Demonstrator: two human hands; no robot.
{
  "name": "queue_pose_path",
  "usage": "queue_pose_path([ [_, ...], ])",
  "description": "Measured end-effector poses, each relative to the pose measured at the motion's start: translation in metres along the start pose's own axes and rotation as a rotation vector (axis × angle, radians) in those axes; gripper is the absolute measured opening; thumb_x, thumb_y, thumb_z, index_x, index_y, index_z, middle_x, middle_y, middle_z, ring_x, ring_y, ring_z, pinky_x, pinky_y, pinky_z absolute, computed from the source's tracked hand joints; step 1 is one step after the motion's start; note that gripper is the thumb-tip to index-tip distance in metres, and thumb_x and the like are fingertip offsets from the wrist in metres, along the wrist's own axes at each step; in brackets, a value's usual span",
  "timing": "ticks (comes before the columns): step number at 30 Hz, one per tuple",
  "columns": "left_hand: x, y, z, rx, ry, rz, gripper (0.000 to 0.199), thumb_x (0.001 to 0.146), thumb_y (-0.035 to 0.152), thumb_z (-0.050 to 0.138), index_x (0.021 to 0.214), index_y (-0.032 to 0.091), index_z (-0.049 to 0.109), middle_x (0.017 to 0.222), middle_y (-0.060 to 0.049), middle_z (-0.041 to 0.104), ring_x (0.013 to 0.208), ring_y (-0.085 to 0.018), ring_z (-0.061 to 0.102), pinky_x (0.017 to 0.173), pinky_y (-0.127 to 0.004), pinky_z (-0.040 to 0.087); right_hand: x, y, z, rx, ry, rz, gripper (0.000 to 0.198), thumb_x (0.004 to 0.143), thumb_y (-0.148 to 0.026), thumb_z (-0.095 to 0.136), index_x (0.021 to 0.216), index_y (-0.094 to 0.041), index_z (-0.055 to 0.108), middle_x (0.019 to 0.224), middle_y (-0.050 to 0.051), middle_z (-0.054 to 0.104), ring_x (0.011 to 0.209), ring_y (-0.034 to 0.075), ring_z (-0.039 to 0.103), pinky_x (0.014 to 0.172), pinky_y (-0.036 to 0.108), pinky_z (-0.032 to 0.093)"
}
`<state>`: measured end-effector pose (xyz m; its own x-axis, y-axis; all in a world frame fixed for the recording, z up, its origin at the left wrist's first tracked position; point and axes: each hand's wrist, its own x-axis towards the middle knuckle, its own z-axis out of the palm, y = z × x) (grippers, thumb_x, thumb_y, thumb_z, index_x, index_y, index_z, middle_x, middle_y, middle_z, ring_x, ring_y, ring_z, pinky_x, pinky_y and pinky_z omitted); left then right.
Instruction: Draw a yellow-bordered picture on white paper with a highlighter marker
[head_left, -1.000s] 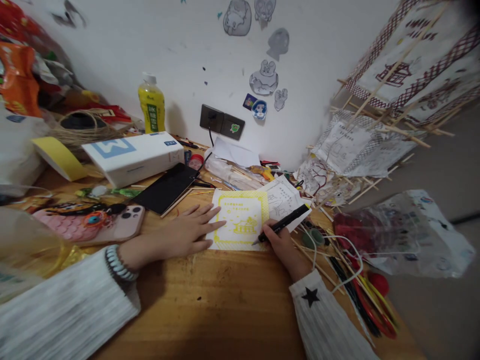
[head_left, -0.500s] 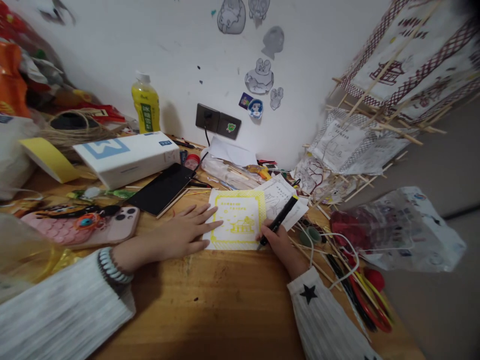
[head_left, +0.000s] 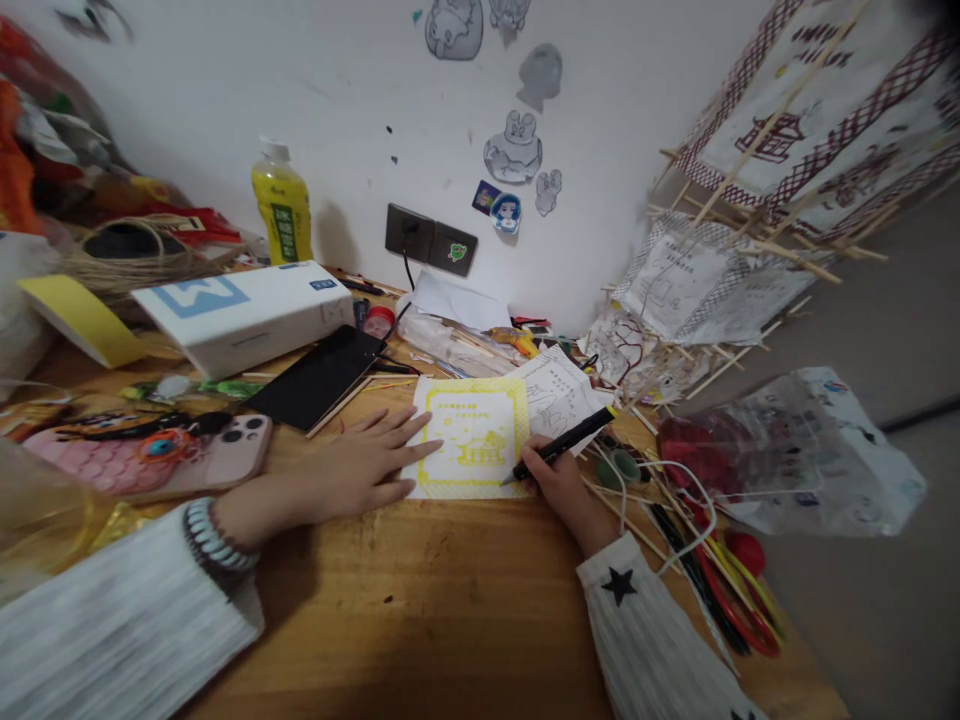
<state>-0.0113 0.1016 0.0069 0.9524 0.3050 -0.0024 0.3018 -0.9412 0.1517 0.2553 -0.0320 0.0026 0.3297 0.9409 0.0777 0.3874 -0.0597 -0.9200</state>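
Note:
A white sheet of paper (head_left: 450, 455) with a yellow patterned border, yellow writing and a yellow drawing of a building lies on the wooden table. My left hand (head_left: 367, 460) rests flat on its left side, fingers spread. In my right hand (head_left: 559, 485) is a black marker pen (head_left: 566, 440) with a yellow end, held in a writing grip at the right of the sheet. Its tip points down at the lower right border; whether it touches the paper I cannot tell. Partly under the sheet, a second paper (head_left: 559, 395) with black line drawings shows behind.
To the left lie a black tablet (head_left: 319, 375), a white box (head_left: 247, 310), a pink phone (head_left: 236, 455) and yellow tape (head_left: 82, 320). A drink bottle (head_left: 281, 205) stands near the wall. At right are scissors (head_left: 757, 630), a plastic bag (head_left: 825, 460) and a stick-framed paper lantern (head_left: 705, 270).
My right hand has tilted the marker lower, and its tip has moved left and up from the sheet's lower right corner onto the border. My left hand stays on the paper.

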Motion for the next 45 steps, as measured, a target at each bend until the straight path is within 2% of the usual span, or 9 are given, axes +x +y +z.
queue_pose_path([
  [8, -0.001, -0.005, 0.007, -0.019, 0.037, 0.012, 0.058, 0.096, 0.043, 0.045, 0.149, 0.033, 0.026, 0.158, -0.01, 0.008, 0.143, -0.036, 0.013, 0.112, -0.055, 0.015, -0.001, -0.002, -0.002, 0.022, 0.023, -0.032, 0.023, 0.073, -0.032, 0.053, 0.054, -0.019, 0.055, 0.053, -0.001, 0.057, 0.051, 0.013, 0.05, 0.048, 0.022, 0.041],
  [14, -0.001, -0.008, 0.011, -0.011, 0.07, 0.031, 0.058, 0.096, 0.042, 0.045, 0.149, 0.033, 0.026, 0.158, -0.009, 0.009, 0.143, -0.036, 0.015, 0.112, -0.055, 0.016, 0.0, -0.002, -0.001, 0.034, 0.049, -0.015, 0.026, 0.076, -0.038, 0.053, 0.057, -0.021, 0.05, 0.047, -0.006, 0.045, 0.042, 0.01, 0.04, 0.039, 0.02, 0.032],
  [22, -0.001, -0.008, 0.011, -0.022, 0.068, 0.02, 0.059, 0.095, 0.043, 0.046, 0.149, 0.034, 0.025, 0.158, -0.009, 0.01, 0.143, -0.036, 0.013, 0.112, -0.056, 0.016, 0.0, -0.002, -0.001, 0.056, 0.03, 0.002, 0.023, 0.074, -0.038, 0.056, 0.059, -0.02, 0.053, 0.048, -0.006, 0.047, 0.039, 0.009, 0.04, 0.037, 0.02, 0.03],
  [28, 0.0, -0.006, 0.009, -0.009, 0.056, 0.018, 0.057, 0.096, 0.043, 0.044, 0.149, 0.032, 0.027, 0.158, -0.009, 0.011, 0.143, -0.037, 0.014, 0.112, -0.055, 0.016, 0.002, -0.002, -0.001, 0.085, 0.07, -0.01, 0.022, 0.066, -0.033, 0.057, 0.049, -0.02, 0.053, 0.047, -0.002, 0.055, 0.045, 0.011, 0.047, 0.044, 0.022, 0.038],
  [34, -0.002, 0.0, 0.001, 0.055, 0.07, 0.027, 0.054, 0.096, 0.044, 0.043, 0.147, 0.03, 0.033, 0.156, -0.013, 0.024, 0.141, -0.037, 0.024, 0.11, -0.054, 0.022, 0.004, -0.002, -0.005, 0.157, 0.182, -0.034, 0.03, 0.08, -0.044, 0.05, 0.06, -0.021, 0.051, 0.046, -0.005, 0.051, 0.037, 0.01, 0.042, 0.036, 0.021, 0.033],
  [37, -0.003, 0.013, -0.006, 0.1, 0.171, 0.024, 0.052, 0.092, 0.049, 0.05, 0.139, 0.027, 0.049, 0.143, -0.014, 0.045, 0.131, -0.037, 0.039, 0.108, -0.054, 0.026, 0.003, -0.006, -0.006, 0.172, 0.267, -0.164, 0.026, 0.083, -0.044, 0.05, 0.073, -0.021, 0.057, 0.053, -0.004, 0.054, 0.044, 0.012, 0.049, 0.044, 0.024, 0.042],
  [39, -0.004, 0.024, -0.01, 0.107, 0.242, 0.013, 0.051, 0.089, 0.053, 0.052, 0.131, 0.025, 0.058, 0.128, -0.015, 0.056, 0.121, -0.036, 0.046, 0.106, -0.055, 0.028, 0.001, -0.012, -0.005, 0.137, 0.284, -0.242, 0.021, 0.083, -0.04, 0.055, 0.084, -0.021, 0.061, 0.066, -0.002, 0.061, 0.057, 0.014, 0.057, 0.056, 0.027, 0.049],
  [42, -0.003, 0.036, -0.011, 0.107, 0.245, 0.007, 0.047, 0.09, 0.05, 0.052, 0.125, 0.02, 0.061, 0.118, -0.016, 0.06, 0.112, -0.035, 0.051, 0.103, -0.055, 0.031, -0.006, -0.022, 0.001, 0.028, 0.231, -0.29, 0.017, 0.08, -0.03, 0.061, 0.094, -0.023, 0.064, 0.087, 0.001, 0.067, 0.079, 0.017, 0.062, 0.074, 0.031, 0.051],
  [45, -0.002, 0.039, -0.008, 0.098, 0.218, 0.032, 0.048, 0.09, 0.045, 0.052, 0.128, 0.017, 0.058, 0.129, -0.018, 0.056, 0.12, -0.037, 0.048, 0.105, -0.054, 0.031, -0.017, -0.03, 0.013, 0.015, 0.103, -0.285, 0.02, 0.078, -0.027, 0.063, 0.097, -0.024, 0.065, 0.095, 0.003, 0.069, 0.086, 0.019, 0.064, 0.077, 0.032, 0.052],
])
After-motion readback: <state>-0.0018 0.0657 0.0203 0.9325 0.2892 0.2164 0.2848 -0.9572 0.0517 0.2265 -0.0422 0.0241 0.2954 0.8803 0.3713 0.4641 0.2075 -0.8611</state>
